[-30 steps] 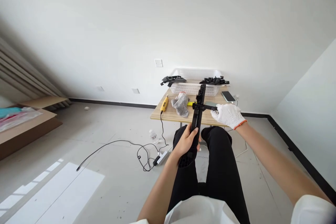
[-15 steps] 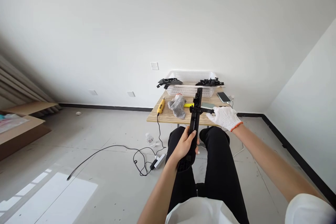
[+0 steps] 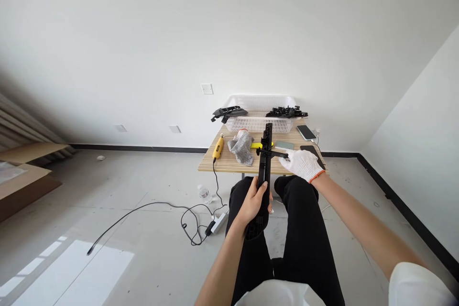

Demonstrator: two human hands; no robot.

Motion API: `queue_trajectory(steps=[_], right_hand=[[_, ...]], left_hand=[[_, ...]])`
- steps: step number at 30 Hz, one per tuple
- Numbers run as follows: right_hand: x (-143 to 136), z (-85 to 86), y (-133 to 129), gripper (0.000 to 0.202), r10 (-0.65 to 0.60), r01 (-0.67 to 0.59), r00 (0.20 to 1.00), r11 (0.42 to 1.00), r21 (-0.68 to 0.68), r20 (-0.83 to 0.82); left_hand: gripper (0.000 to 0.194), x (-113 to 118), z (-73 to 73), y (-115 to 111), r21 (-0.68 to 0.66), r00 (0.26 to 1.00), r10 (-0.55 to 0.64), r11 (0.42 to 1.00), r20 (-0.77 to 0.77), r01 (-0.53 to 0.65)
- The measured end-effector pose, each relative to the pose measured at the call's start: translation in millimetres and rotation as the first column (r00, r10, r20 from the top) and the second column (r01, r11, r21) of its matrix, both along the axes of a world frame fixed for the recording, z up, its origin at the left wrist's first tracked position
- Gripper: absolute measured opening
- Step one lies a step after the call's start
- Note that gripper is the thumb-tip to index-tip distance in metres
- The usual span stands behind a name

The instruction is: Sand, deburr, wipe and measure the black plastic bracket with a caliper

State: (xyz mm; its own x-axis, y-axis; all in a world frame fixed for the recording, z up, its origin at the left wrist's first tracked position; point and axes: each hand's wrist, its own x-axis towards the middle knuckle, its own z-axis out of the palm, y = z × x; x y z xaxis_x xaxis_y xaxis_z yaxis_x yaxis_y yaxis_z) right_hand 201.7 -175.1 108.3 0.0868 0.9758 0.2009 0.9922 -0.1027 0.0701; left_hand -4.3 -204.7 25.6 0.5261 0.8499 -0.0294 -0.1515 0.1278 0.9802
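Observation:
My bare left hand (image 3: 254,201) is wrapped round the lower half of a long black plastic part (image 3: 264,167), held upright above my knees. My right hand (image 3: 301,163), in a white glove with an orange cuff, is closed at the right end of a thin black arm (image 3: 278,154) that crosses the part near its upper half. Its fingertips are too small to tell exactly how they grip. Behind the part, a yellow-green object (image 3: 256,145) is partly hidden. A grey glove (image 3: 242,148) lies to the left on the table.
On the wooden table (image 3: 208,165) are a yellow corded tool (image 3: 218,147), a white basket (image 3: 244,125) with black parts, a phone (image 3: 306,132) and a grey-green slab (image 3: 284,145). Cables, a power strip (image 3: 219,223) and a bottle (image 3: 204,194) are on the floor.
The black part has tilted to a more upright angle. My right hand has moved slightly left and down, uncovering a dark flat object on the table's right side. The view has shifted slightly.

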Motion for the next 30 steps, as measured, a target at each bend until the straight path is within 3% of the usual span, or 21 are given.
queue_trajectory(steps=[3, 6, 8, 10, 14, 17, 20, 24, 30], right_hand=[[8.4, 5.3, 5.1, 0.055, -0.051, 0.078, 0.988, 0.98, 0.183, -0.147], [10.6, -0.1, 5.1, 0.06, -0.074, 0.277, 0.867, 0.894, 0.351, -0.494], [4.0, -12.3, 4.1, 0.061, -0.033, 0.315, 0.742, 0.899, 0.304, -0.669], [-8.5, -28.5, 4.4, 0.06, 0.018, 0.238, 0.627, 0.947, 0.213, -0.779], [-36.7, -58.1, 9.9, 0.05, 0.062, 0.101, 0.451, 0.988, 0.12, -0.89], [-46.2, -70.9, 13.2, 0.049, 0.045, 0.06, 0.34, 0.996, 0.069, -0.939], [-42.6, -74.8, 13.3, 0.051, 0.005, 0.062, 0.339, 0.998, 0.028, -0.941], [-32.1, -69.7, 12.8, 0.05, 0.012, 0.124, 0.397, 0.99, 0.067, -0.918], [-28.8, -56.0, 12.8, 0.048, 0.033, 0.099, 0.516, 0.99, 0.097, -0.856]], left_hand=[[0.032, -1.1, 0.2, 8.3, 0.12, 0.995, 0.061, 0.991, -0.08, -0.051], [0.034, -2.6, -3.0, 18.4, 0.172, 0.985, 0.109, 0.981, -0.133, -0.085], [0.034, -0.6, -8.3, 24.5, 0.157, 0.984, 0.132, 0.981, -0.12, -0.112], [0.035, 5.0, -14.8, 28.6, 0.134, 0.985, 0.147, 0.982, -0.089, -0.135], [0.038, 20.4, -24.9, 28.1, 0.09, 0.992, 0.117, 0.99, -0.056, -0.112], [0.042, 24.8, -28.6, 23.1, 0.031, 0.996, 0.061, 0.998, -0.069, -0.059], [0.045, 20.2, -34.2, 17.5, -0.016, 0.994, 0.016, 1.0, -0.107, -0.018], [0.047, 10.6, -47.6, 9.1, -0.064, 0.989, -0.005, 0.998, -0.15, -0.005], [0.045, 8.9, -60.1, -3.6, -0.063, 0.986, -0.014, 0.998, -0.167, 0.004]])
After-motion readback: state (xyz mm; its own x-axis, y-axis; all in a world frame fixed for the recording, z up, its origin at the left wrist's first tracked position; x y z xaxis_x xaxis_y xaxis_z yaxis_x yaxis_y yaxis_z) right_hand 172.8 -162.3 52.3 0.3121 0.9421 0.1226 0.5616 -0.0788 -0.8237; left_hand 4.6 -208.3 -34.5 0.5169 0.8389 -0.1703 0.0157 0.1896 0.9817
